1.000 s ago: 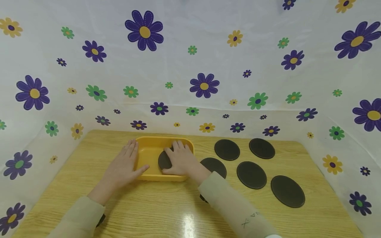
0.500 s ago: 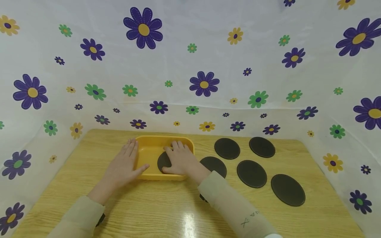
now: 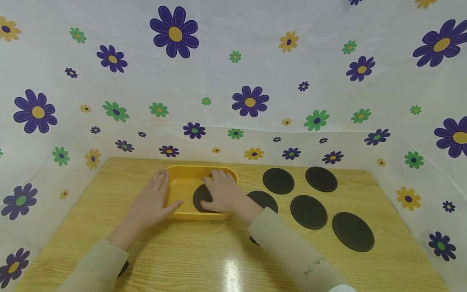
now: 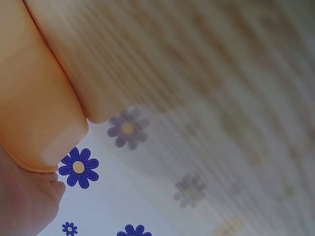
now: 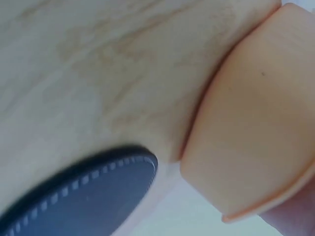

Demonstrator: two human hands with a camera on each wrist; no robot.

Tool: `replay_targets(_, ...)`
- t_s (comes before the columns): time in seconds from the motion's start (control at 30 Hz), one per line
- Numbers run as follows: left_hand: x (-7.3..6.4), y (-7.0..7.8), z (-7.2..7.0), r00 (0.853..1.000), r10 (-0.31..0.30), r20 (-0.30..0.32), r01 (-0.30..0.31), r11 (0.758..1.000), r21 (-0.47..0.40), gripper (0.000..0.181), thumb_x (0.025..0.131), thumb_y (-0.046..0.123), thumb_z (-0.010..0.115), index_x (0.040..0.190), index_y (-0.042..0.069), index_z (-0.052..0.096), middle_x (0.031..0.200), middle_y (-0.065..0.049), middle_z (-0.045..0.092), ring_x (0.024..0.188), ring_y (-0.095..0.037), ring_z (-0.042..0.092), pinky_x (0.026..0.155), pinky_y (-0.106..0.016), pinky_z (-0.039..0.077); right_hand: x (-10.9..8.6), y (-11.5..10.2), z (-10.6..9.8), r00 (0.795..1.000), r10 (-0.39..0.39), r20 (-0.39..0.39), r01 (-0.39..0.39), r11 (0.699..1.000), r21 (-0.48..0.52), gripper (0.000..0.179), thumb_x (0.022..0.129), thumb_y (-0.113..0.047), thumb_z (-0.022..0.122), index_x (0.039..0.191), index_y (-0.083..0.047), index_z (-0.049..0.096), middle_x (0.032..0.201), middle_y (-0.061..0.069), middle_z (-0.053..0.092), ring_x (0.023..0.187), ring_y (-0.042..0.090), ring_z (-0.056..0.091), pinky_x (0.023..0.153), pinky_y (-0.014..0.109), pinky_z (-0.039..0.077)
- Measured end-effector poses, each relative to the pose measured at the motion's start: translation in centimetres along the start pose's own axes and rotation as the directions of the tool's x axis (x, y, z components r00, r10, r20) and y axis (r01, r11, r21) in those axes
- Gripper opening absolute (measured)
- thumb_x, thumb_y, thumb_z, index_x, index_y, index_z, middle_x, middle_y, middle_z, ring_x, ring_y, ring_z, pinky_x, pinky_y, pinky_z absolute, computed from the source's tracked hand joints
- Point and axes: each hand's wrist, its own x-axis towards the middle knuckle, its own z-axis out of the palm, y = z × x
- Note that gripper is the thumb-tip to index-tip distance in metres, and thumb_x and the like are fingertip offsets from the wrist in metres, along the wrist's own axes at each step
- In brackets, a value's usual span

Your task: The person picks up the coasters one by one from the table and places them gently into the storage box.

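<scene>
A yellow tray stands on the wooden table, one hand at either side. Along its left edge my left hand rests with fingers straight, the thumb reaching over the front left part. Inside the tray, towards the right, lies a round black coaster, partly covered by my right hand. That hand's fingers are spread above the coaster, and its thumb is over the coaster's front part. In the left wrist view the tray's outer wall shows beside my hand. The right wrist view shows the opposite outer wall.
Several black coasters lie flat right of the tray: one partly behind my right wrist, others at the back, far right, middle and front right. A white flowered cloth surrounds the wooden table.
My right hand has shifted slightly right and loosened from the coaster, which now lies in the tray with more of it showing. The left hand stays at the tray's left edge.
</scene>
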Motion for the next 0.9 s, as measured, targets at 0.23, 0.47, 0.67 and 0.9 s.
replay_targets(0.23,0.0,0.0,0.1,1.0,0.001,-0.002,-0.001,1.0,-0.007,0.099,0.104,0.059,0.054,0.161,-0.016,0.022,0.173,-0.033,0.018,0.163,-0.05,0.016,0.134,-0.059,0.019,-1.6,0.7,-1.4,0.999,-0.028,-0.047,0.029,1.0,0.004,0.076,0.096,-0.058,0.066,0.158,-0.017,0.049,0.154,0.014,0.049,0.141,0.032,0.049,0.121,0.052,0.045)
replay_targets(0.47,0.0,-0.2,0.3,1.0,0.005,-0.003,-0.005,1.0,-0.008,0.1,0.104,0.06,0.054,0.161,-0.016,0.022,0.173,-0.033,0.018,0.163,-0.05,0.016,0.134,-0.06,0.02,-3.6,1.8,-3.2,0.997,-0.05,-0.063,0.05,0.999,-0.002,0.077,0.096,-0.054,0.069,0.158,-0.014,0.048,0.156,0.018,0.047,0.143,0.035,0.046,0.12,0.055,0.043)
replay_targets(0.67,-0.1,-0.3,0.4,1.0,0.005,0.0,-0.005,1.0,-0.01,0.1,0.104,0.06,0.053,0.162,-0.016,0.021,0.173,-0.033,0.017,0.163,-0.05,0.015,0.134,-0.06,0.02,-5.4,3.1,-4.4,0.992,-0.058,-0.111,0.051,0.996,-0.067,0.077,0.095,-0.056,0.068,0.157,-0.014,0.05,0.153,0.016,0.049,0.139,0.033,0.048,0.119,0.052,0.044)
replay_targets(0.9,-0.1,-0.2,0.3,1.0,0.002,0.004,-0.002,1.0,-0.014,0.1,0.105,0.06,0.053,0.162,-0.015,0.021,0.173,-0.032,0.016,0.163,-0.05,0.015,0.134,-0.06,0.02,-7.1,5.7,-5.2,0.988,-0.009,-0.154,-0.009,0.993,-0.121,0.077,0.092,-0.054,0.072,0.154,-0.014,0.052,0.149,0.016,0.053,0.137,0.034,0.052,0.117,0.052,0.049)
